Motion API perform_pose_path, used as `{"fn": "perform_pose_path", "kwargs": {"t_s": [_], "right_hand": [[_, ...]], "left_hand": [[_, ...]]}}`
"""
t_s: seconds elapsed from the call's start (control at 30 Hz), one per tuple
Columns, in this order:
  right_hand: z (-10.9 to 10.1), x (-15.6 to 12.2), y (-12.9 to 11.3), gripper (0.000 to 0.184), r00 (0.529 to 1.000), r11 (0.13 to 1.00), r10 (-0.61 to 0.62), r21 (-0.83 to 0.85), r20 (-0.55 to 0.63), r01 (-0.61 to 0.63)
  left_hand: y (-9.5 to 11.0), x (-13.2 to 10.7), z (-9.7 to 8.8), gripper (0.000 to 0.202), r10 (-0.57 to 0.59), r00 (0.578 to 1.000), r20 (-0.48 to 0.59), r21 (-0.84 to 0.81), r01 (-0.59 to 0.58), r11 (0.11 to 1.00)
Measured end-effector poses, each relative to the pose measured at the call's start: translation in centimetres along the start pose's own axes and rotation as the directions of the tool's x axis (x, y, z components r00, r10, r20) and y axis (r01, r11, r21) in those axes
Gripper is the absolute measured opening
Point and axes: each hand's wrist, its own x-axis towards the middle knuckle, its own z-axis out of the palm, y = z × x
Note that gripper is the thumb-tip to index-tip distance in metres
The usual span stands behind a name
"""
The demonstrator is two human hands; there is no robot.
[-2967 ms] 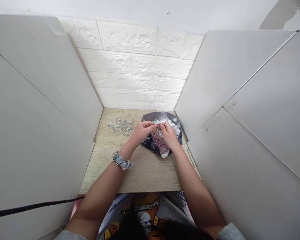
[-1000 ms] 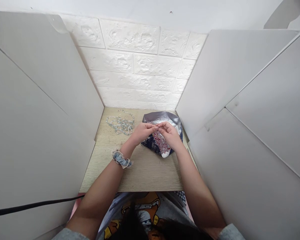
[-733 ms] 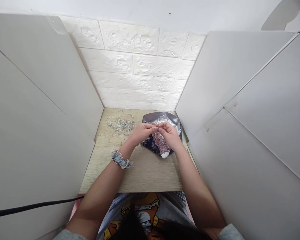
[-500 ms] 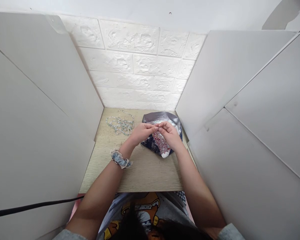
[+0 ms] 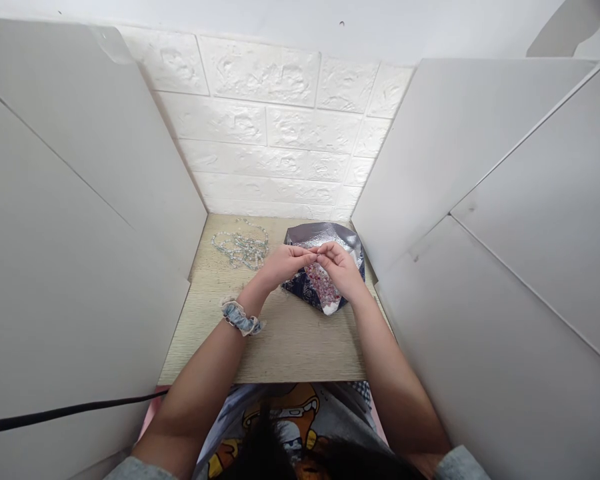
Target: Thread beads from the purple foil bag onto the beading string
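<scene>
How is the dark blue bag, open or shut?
Open: the dark blue bag shows its silvery lining, and pink beads are visible against it.

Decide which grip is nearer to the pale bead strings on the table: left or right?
Left. The left grip is just right of the pale bead strings; the right grip is farther right, over the dark blue bag.

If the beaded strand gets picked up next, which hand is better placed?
Probably the left hand: it is nearer the beaded strand; the right hand is farther off, by the open bag.
</scene>
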Motion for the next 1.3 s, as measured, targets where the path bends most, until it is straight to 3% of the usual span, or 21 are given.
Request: {"fn": "perform_pose_path", "kwargs": {"t_s": [0.93,1.13,1.3], "right_hand": [[0.14,-0.09,0.03,0.012,0.999,0.984,0.045,-0.171,-0.025,-0.049],[-0.09,-0.11,0.17,0.012,0.992,0.942,0.037,-0.328,-0.121,-0.075],[-0.44,-0.07,-0.16,0.013,0.993,0.887,-0.034,-0.461,-0.115,-0.023]], "left_hand": [[-0.26,0.02,-0.1,0.047,-0.072,0.996,0.05,-0.088,0.077,0.993],[-0.39,0.1,-0.14,0.043,-0.087,0.995,0.042,-0.103,0.091,0.991],[-0.29,0.04,-0.1,0.043,-0.087,0.996,0.038,-0.078,0.089,0.993]]}}
